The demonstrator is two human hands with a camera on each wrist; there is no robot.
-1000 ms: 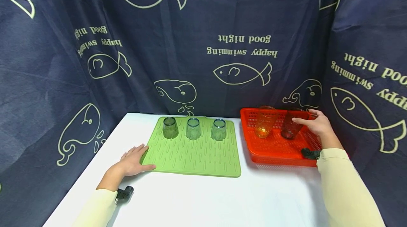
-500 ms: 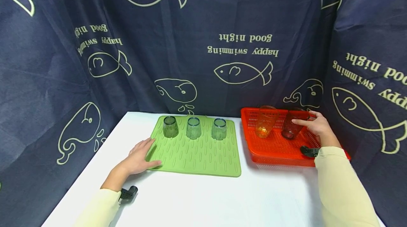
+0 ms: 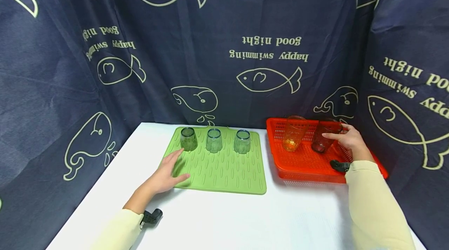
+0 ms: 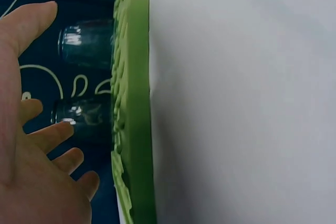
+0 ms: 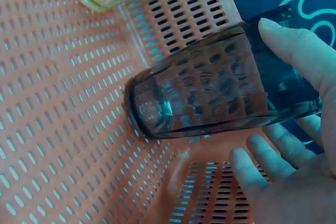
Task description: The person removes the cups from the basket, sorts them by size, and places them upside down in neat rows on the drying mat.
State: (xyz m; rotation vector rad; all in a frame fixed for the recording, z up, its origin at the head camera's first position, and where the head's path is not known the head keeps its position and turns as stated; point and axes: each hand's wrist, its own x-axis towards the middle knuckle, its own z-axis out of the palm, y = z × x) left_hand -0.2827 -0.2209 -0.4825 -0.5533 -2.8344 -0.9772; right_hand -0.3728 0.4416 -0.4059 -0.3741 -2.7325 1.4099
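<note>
My right hand (image 3: 352, 142) holds a tall dark-tinted drinking glass (image 3: 320, 142) near its rim, thumb on the near side. The right wrist view shows this textured glass (image 5: 197, 85) with its base on the floor of the red basket (image 3: 298, 170); part of the fingers is hidden behind it. My left hand (image 3: 164, 176) hovers over the left part of the green drying mat (image 3: 217, 176), fingers spread, holding nothing. Just beyond its fingertips stands a short dark green tumbler (image 3: 188, 139). Two paler tumblers, a middle one (image 3: 213, 141) and a right one (image 3: 242, 142), stand in the same row.
A tall amber glass (image 3: 294, 135) stands tilted in the basket, left of the dark one. White table (image 3: 224, 219) lies in front of mat and basket. A navy curtain (image 3: 217, 20) with fish drawings closes off the back and both sides.
My left hand has moved right and away from me, from the mat's left edge over the mat toward the dark green tumbler. The right hand stays at the dark glass.
</note>
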